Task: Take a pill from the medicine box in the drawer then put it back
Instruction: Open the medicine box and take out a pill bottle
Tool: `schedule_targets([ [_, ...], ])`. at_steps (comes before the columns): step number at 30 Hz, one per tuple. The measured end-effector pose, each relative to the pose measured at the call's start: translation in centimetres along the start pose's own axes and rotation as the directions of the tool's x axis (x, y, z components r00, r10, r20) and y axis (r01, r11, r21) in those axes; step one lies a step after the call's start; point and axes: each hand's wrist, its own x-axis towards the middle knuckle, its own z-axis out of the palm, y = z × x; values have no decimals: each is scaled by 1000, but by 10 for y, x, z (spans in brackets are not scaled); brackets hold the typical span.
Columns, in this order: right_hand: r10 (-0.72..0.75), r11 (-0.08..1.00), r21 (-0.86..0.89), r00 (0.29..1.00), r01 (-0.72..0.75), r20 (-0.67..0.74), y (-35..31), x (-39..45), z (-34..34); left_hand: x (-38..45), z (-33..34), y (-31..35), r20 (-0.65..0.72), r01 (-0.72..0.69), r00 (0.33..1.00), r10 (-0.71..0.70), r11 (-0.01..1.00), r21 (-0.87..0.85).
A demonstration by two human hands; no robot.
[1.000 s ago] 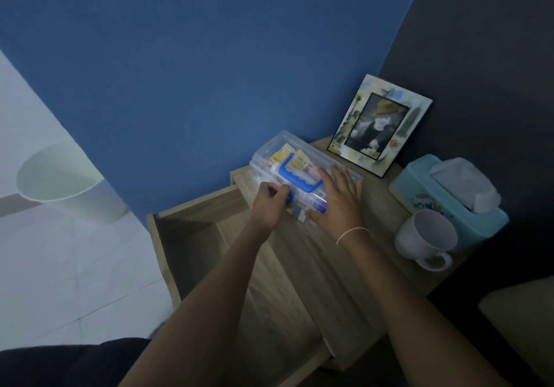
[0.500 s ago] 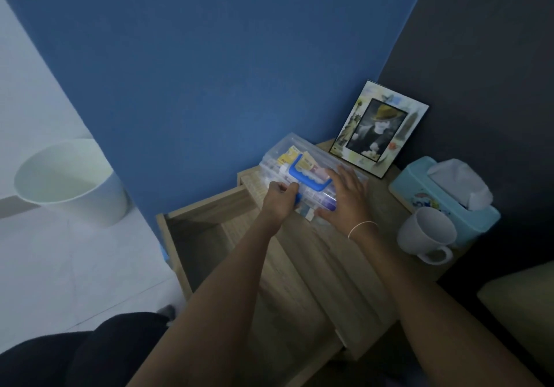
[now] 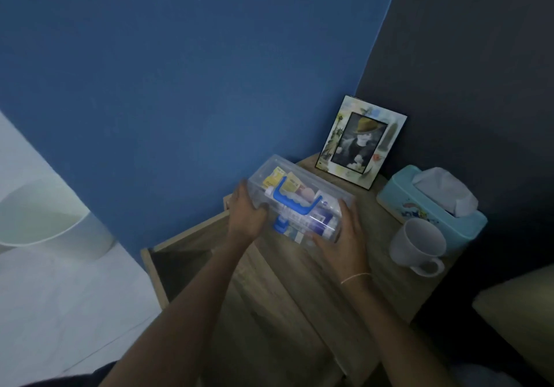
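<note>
Two hands now clasp the medicine box [image 3: 299, 203] by its short ends, the left hand [image 3: 245, 218] wrapped round the near-left end and the right hand [image 3: 341, 236] round the right end; a moment ago the left hand was pinching the blue latch at the front and the right lay flat on the lid. The box sits on, or just above, the top of a wooden bedside cabinet [image 3: 299, 290], beside the open drawer [image 3: 180, 260], and that change of grip suggests it is about to be lifted and carried, perhaps back to the drawer. The box is clear, hard plastic, oblong with rounded corners, with a blue handle [image 3: 295, 199] across its lid; yellow packets show through. Nearby stand a white mug [image 3: 418, 245], a pale blue tissue box [image 3: 431, 206] and a picture frame [image 3: 361, 140].
</note>
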Motion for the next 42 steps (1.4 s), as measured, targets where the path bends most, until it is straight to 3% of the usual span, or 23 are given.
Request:
schedule_targets([
  [4,6,942,335,995,27,-98,-7,11,-14,8,0,13,-89,-165,983,158,982,-86],
  [6,35,916,394,960,80,-278,-13,26,-22,14,3,18,-80,-289,956,282,952,-101],
  [8,11,926,333,871,177,-492,-18,42,-29,20,6,19,-3,-419,908,419,908,31],
  [10,-12,940,281,837,196,-547,-18,56,-30,28,9,9,135,-477,879,458,828,296],
  [12,-52,964,208,880,168,-472,-13,63,-23,28,14,-8,246,-457,889,387,719,523],
  [14,-81,979,145,923,144,-376,-8,66,-14,25,18,-21,273,-443,896,351,650,617],
  [17,-95,987,94,946,130,-311,0,73,-2,25,23,-28,250,-436,896,367,623,650],
  [24,86,993,84,991,-77,-102,17,98,7,27,19,-29,317,-454,891,325,629,630],
  [33,115,993,41,992,-113,-48,26,102,6,28,19,-26,322,-452,892,317,621,640],
  [37,77,994,82,997,-75,-21,16,88,-11,26,15,-20,341,-439,897,283,666,603],
  [40,31,992,123,994,-18,-104,13,53,-17,8,16,-22,231,-401,916,328,724,562],
  [42,39,991,134,983,-14,-182,17,18,-12,-10,18,-25,170,-441,892,418,729,523],
])
